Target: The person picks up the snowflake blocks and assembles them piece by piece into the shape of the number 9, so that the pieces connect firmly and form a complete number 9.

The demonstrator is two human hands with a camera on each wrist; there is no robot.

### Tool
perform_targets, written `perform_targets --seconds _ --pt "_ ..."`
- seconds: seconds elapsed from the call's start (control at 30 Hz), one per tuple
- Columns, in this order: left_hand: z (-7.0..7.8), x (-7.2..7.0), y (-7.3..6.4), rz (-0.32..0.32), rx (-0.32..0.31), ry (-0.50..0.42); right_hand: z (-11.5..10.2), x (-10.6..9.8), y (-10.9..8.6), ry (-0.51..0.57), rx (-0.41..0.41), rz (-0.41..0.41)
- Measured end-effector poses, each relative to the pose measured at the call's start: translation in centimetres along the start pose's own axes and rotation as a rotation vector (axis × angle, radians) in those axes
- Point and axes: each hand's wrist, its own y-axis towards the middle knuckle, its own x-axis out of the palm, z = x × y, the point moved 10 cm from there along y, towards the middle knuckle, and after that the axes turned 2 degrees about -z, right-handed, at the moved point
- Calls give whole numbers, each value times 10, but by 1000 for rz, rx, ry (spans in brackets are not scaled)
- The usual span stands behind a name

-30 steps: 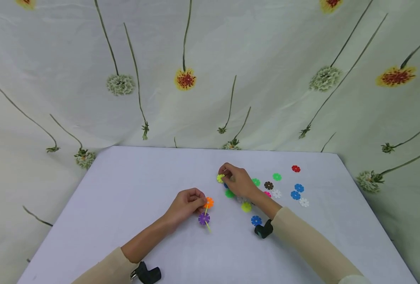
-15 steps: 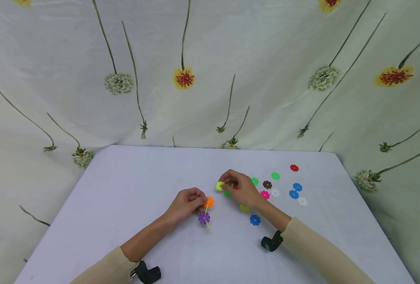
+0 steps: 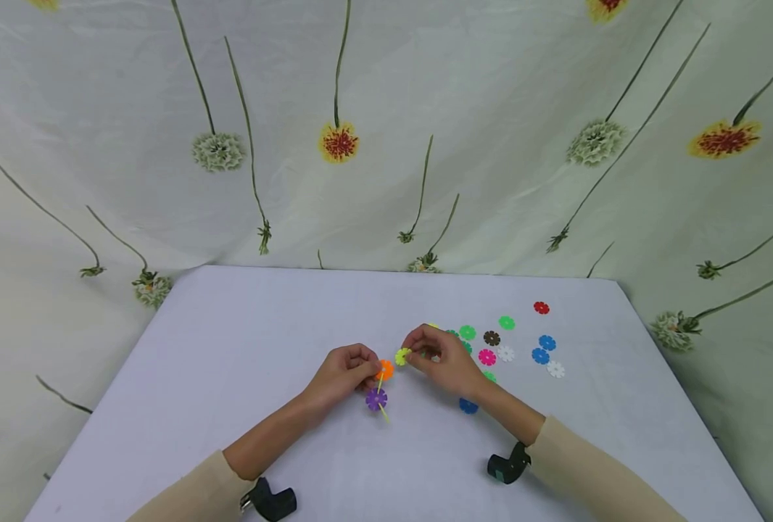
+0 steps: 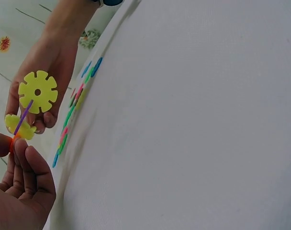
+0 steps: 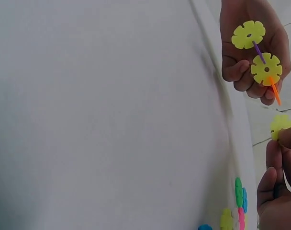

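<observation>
Near the middle of the table, my left hand (image 3: 342,377) pinches the orange disc (image 3: 387,370) of a small chain of notched, flower-shaped plastic discs. Below the orange one hangs a purple disc (image 3: 376,399). The right wrist view shows two yellow discs in the chain, an upper one (image 5: 248,35) and a lower one (image 5: 266,69), with the purple disc slotted between them. My right hand (image 3: 448,359) holds a loose yellow disc (image 3: 402,356) between thumb and fingertips, a small gap to the right of the orange disc. In the head view that hand partly hides discs lying beneath it.
Several loose discs lie right of centre on the white table (image 3: 230,348), among them a red disc (image 3: 541,308), a brown disc (image 3: 492,338), a pink disc (image 3: 487,357) and a white disc (image 3: 555,370). Behind the table hangs a flower-printed cloth (image 3: 386,203).
My right hand has brought the yellow disc down, nearer to me, from the far side of the pile until close to the chain. The left hand stays almost still with its chain.
</observation>
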Motion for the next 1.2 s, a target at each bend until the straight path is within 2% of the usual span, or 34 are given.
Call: perform_targets --seconds 0.17,0.3,0.53,0.73,1.0,1.2 --pt "-1 1 1 6 -7 0 2 3 -3 77 8 -9" --pt "-2 2 1 17 -18 -2 2 6 -5 86 -2 -10" --pt "1 4 1 8 -4 15 -3 6 -9 98 -34 -6" --pt "1 6 -1 3 -12 30 -6 7 -12 52 -64 -14" --pt "4 10 -3 -16 -7 30 -9 5 -18 -60 -91 39" --pt "5 15 -3 -44 6 47 -18 7 -23 -150 -159 48"
